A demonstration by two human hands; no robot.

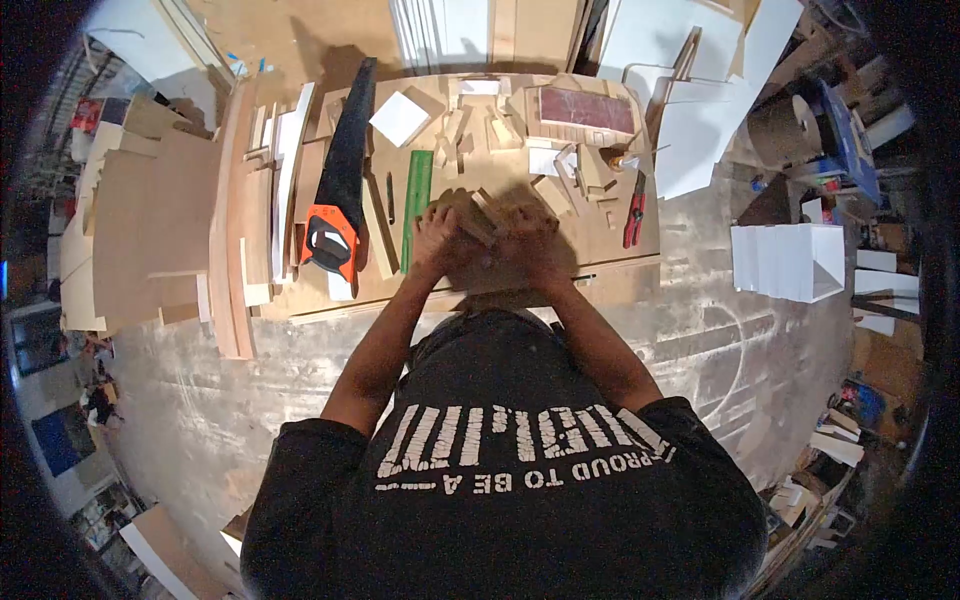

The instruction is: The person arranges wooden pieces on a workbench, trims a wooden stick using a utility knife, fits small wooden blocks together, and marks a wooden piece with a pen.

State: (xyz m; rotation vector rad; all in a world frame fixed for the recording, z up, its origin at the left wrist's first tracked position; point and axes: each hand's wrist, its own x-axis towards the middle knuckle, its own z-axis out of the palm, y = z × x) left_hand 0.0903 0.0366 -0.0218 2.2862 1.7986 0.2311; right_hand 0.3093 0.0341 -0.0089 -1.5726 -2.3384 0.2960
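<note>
On the wooden workbench (385,287), my left hand (436,236) rests beside a green ruler (418,200), with its fingers bent near the ruler's right edge. My right hand (532,240) lies in shadow to the right of a small wooden block (483,218). The block sits between both hands, tilted. Whether either hand grips anything is too dark to tell. A dark pencil-like stick (390,198) lies left of the ruler. Further left is a handsaw with an orange handle (331,240).
Red-handled pliers (634,212) lie at the bench's right. Wood offcuts (503,127), a white square piece (400,120) and a dark red block (586,110) are spread at the back. Long boards (232,240) line the left side. A white box (788,262) stands right of the bench.
</note>
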